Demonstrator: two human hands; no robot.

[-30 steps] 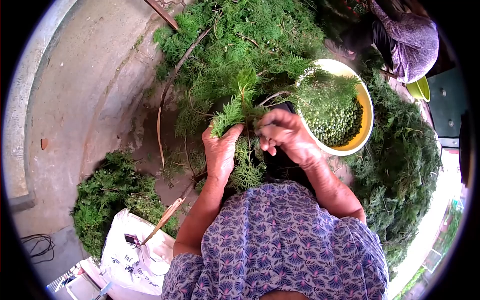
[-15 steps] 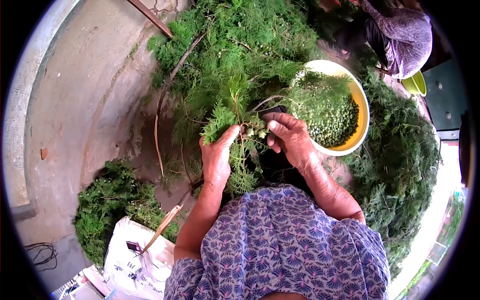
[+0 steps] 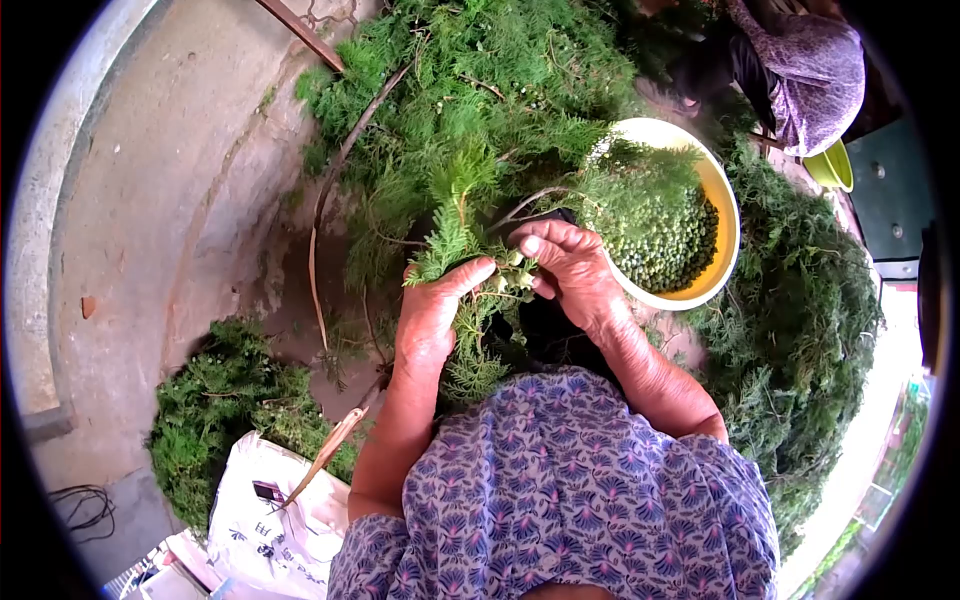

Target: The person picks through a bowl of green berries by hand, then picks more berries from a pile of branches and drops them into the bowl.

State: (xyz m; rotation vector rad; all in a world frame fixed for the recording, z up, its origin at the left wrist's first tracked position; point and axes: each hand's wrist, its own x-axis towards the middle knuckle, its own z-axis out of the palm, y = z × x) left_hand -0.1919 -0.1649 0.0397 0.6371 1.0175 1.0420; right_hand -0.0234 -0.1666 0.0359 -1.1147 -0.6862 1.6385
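My left hand [image 3: 430, 315] is closed around a leafy cypress sprig [image 3: 443, 245], its thumb lying across the stem. Small pale green cones [image 3: 500, 286] cluster on the sprig, just past that thumb. My right hand [image 3: 582, 278] has its thumb and fingers pinched at the right side of this cluster, on a green cone. The fingers partly hide what they grip. To the right stands a yellow basin with a pale rim [image 3: 735, 230], holding many green cones [image 3: 650, 235] and some leafy twigs.
A big heap of cut branches [image 3: 480, 80] lies ahead, with more greenery [image 3: 800, 330] along the right. At lower left are a smaller pile [image 3: 220, 410] and a white sack [image 3: 265, 540]. Another person [image 3: 815, 80] is at upper right, near a yellow-green container [image 3: 828, 168].
My right hand has shifted slightly left, closer to my left thumb. The sprig has tilted and moved a little to the left, while the basin stays put.
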